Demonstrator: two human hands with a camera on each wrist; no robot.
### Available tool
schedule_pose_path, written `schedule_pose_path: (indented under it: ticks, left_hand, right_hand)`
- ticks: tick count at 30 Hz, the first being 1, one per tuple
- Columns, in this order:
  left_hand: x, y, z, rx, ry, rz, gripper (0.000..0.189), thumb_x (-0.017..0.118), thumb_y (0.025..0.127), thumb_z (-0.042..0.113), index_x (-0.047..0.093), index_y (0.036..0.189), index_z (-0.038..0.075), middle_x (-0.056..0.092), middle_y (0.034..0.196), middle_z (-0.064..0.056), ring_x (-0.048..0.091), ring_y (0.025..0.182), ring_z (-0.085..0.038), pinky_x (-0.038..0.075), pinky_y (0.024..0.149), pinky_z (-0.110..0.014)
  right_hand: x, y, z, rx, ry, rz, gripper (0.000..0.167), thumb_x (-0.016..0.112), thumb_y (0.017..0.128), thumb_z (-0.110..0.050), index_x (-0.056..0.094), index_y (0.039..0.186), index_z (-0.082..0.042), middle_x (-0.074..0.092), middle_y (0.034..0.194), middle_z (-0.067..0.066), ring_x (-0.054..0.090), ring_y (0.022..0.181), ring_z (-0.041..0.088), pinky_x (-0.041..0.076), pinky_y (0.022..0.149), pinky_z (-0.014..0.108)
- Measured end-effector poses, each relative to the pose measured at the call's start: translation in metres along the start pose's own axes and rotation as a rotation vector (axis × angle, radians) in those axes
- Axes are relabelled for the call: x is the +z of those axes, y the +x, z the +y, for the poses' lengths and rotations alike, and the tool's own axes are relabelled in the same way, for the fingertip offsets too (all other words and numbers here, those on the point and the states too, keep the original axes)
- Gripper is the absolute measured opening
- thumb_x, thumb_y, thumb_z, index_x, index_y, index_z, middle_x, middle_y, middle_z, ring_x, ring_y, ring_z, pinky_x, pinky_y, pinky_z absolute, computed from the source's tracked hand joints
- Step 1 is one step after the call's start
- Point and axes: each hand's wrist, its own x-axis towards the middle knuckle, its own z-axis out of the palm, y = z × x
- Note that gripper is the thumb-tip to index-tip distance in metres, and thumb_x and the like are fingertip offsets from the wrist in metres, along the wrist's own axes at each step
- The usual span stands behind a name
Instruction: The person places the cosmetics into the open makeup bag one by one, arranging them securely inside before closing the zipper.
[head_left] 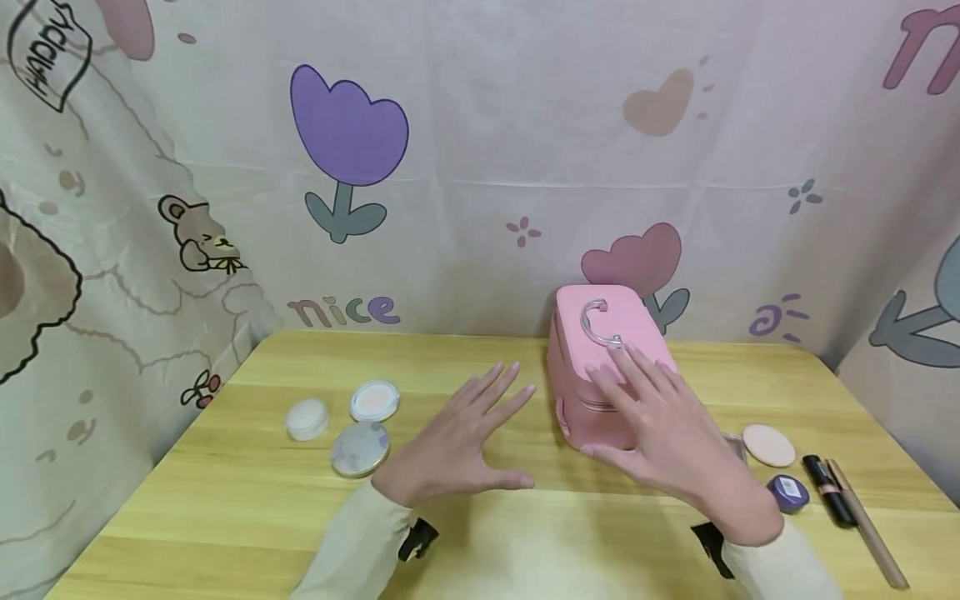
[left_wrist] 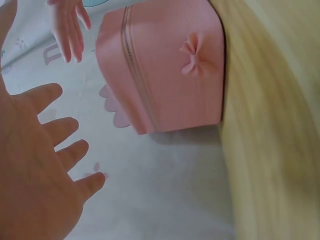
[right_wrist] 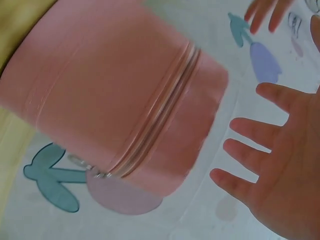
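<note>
A pink zippered case (head_left: 626,312) stands closed on the wooden table, a silver ring-like handle (head_left: 592,327) on its lid. My right hand (head_left: 671,437) hovers in front of it, fingers spread, hiding part of its near side. In the right wrist view a gap separates those fingertips from the case (right_wrist: 115,80). To the left of the case, my left hand (head_left: 465,437) is held above the table, fingers apart and holding nothing. The left wrist view shows the case's zipper (left_wrist: 131,55) and a small pink bow (left_wrist: 195,60) on its side.
Left on the table are a white round jar (head_left: 307,419), a white-rimmed disc (head_left: 375,401) and a marbled round compact (head_left: 361,450). At right lie a pale round puff (head_left: 768,445), a purple pot (head_left: 788,493), a black tube (head_left: 828,492) and a brown stick (head_left: 870,527). Printed cloth hangs behind.
</note>
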Motion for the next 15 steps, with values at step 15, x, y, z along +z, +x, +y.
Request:
schedule_pose_path:
  ticks: [15]
  left_hand:
    - [0.036, 0.031, -0.008, -0.26, -0.401, -0.102, 0.092, 0.069, 0.086, 0.046, 0.018, 0.155, 0.012, 0.007, 0.161, -0.005, 0.01, 0.145, -0.024, 0.018, 0.113, -0.048]
  right_hand:
    - [-0.002, -0.009, 0.052, 0.368, 0.311, -0.09, 0.06, 0.052, 0.098, -0.037, 0.036, 0.149, -0.01, 0.022, 0.156, 0.019, 0.024, 0.136, 0.049, 0.025, 0.095, 0.073]
